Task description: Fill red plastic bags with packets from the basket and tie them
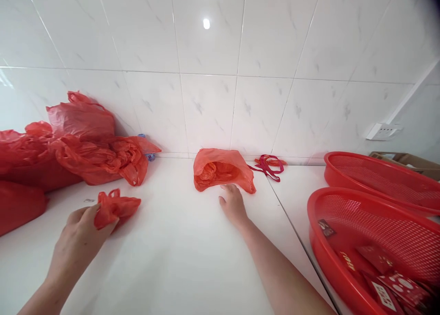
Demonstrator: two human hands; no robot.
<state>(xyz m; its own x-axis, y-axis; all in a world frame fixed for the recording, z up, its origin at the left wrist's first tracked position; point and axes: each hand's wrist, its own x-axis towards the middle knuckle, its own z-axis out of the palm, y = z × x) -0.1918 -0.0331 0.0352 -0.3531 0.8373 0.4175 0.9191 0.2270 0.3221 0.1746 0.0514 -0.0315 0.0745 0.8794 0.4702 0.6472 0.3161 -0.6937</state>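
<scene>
My left hand (80,234) is closed on a small crumpled red plastic bag (118,209), whose loops stick up above the fingers. Near the wall, another red plastic bag (223,168) lies on the white table with its mouth toward me. My right hand (233,205) is at the lower edge of that mouth, thumb and fingers apart. Its fingertips overlap the bag's rim; whether they touch it I cannot tell. Just right of this bag lies a dark pink ribbon-like strap (271,168) in loops.
Several filled red bags (80,118) are heaped at the left against the tiled wall, with a blue-labelled bottle (150,157) partly hidden behind. Two red baskets (316,205) stand at the right, the nearer holding red packets (405,285). Behind them is a cardboard box (409,161).
</scene>
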